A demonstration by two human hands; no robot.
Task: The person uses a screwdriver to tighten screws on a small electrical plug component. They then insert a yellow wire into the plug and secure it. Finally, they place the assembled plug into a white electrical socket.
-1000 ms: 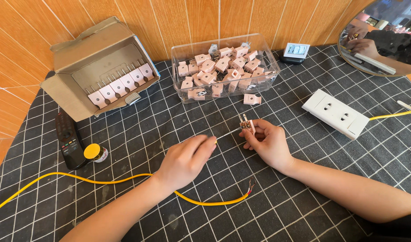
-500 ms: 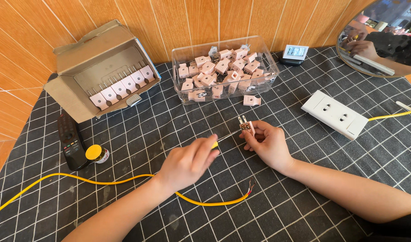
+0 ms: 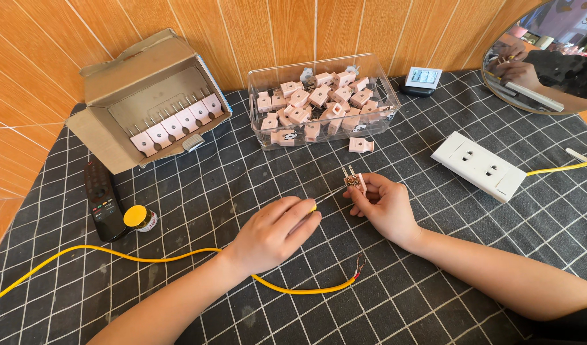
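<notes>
Right hand [image 3: 386, 203] pinches an opened pink plug half [image 3: 353, 181], just in front of the clear tub [image 3: 383, 96]. Left hand [image 3: 277, 230] is curled on a small yellow-tipped tool [image 3: 313, 207], probably a screwdriver. Looks like the wiring stage, so next comes lining the tip up with the terminals.

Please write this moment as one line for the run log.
left hand: pinches yellow tool | right hand: holds pink plug, prongs up | yellow wire: on cloth

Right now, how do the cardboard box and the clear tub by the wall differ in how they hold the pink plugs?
The cardboard box lies tipped on its side, mouth toward the camera, while the clear tub stands upright and open-topped. In the box the plugs sit in one neat row; in the tub the plugs are heaped loosely. The box is opaque brown, the tub see-through. Both sit against the wooden wall and hold the same pink plugs.
</notes>
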